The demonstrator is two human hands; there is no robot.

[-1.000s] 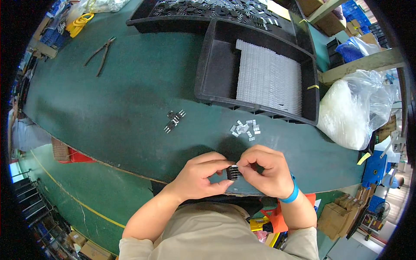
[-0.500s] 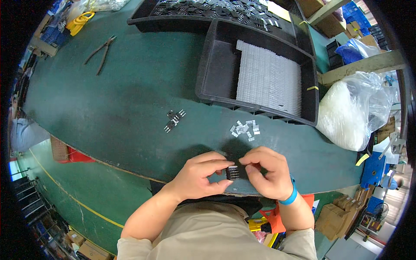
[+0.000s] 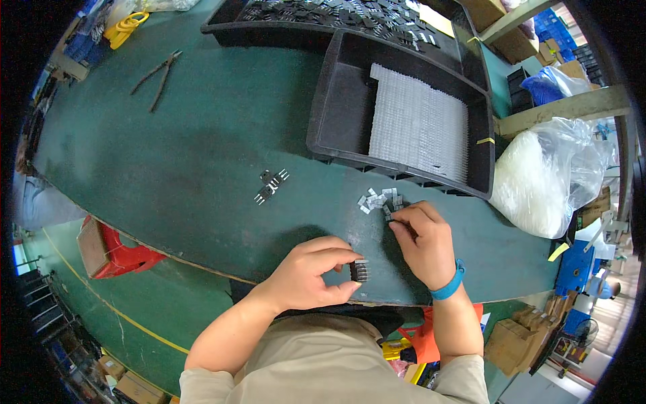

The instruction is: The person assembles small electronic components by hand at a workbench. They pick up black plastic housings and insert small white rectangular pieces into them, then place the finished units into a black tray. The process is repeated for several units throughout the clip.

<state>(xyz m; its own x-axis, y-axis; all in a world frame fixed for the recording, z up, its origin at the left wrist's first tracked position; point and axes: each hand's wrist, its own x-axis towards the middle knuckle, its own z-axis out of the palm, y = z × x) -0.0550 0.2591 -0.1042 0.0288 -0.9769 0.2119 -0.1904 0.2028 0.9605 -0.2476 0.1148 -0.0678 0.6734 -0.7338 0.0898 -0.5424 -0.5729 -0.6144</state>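
My left hand [image 3: 313, 268] pinches a short row of black electronic components with metal pins [image 3: 360, 270] between thumb and fingers, just above the table's near edge. The pins point to the right. My right hand [image 3: 425, 244], with a blue band at the wrist, is at the small pile of grey-white rectangular pieces [image 3: 372, 200]. Its thumb and forefinger close on the piece at the pile's near right edge [image 3: 387, 211]; the fingertips partly hide the contact. Farther left lie a few loose black pinned components [image 3: 272, 184].
A black tray [image 3: 323, 128] holds rows of translucent strips [image 3: 417, 128]. Behind it, another black tray [image 3: 269, 39] is heaped with black components. Pliers [image 3: 161, 77] lie on the green table [image 3: 202, 148]. A clear bag of white material [image 3: 538, 178] sits at the right.
My right hand has moved away from the component row, forward and right to the pile of small pieces. The left hand keeps its hold in nearly the same place.
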